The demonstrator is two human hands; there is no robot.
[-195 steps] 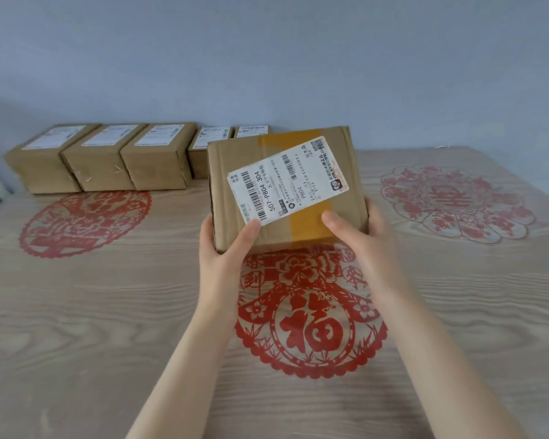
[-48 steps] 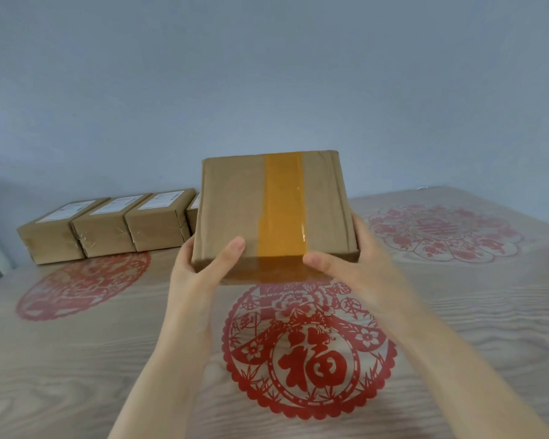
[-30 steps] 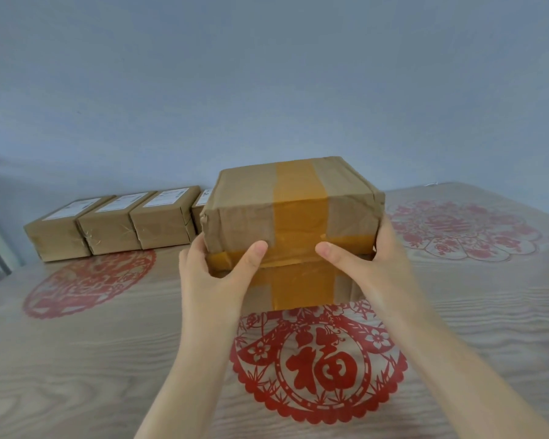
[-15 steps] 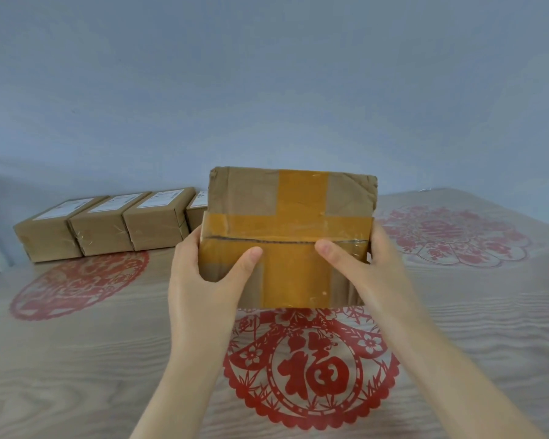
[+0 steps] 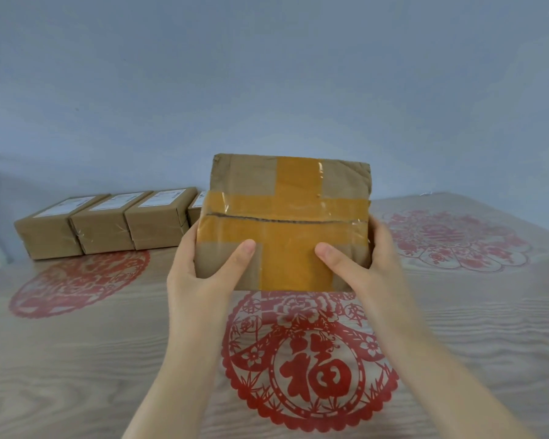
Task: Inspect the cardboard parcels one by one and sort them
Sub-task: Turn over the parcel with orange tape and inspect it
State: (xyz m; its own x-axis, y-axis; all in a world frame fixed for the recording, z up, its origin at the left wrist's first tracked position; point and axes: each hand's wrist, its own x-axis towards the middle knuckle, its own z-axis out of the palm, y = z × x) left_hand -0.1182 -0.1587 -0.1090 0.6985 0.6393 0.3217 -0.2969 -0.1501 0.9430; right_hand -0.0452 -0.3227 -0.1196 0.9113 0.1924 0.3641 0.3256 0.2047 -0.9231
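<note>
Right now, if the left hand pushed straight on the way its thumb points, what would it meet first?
The held parcel: the left hand grips it, thumb lying on its taped face. What lies behind the parcel is hidden.

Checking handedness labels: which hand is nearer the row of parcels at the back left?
Left. The left hand grips the held parcel's side facing the row of parcels; right hand grips its opposite side.

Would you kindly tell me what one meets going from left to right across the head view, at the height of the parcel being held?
Row of labelled parcels → left hand → held parcel → right hand → pale red paper-cut on the table.
</note>
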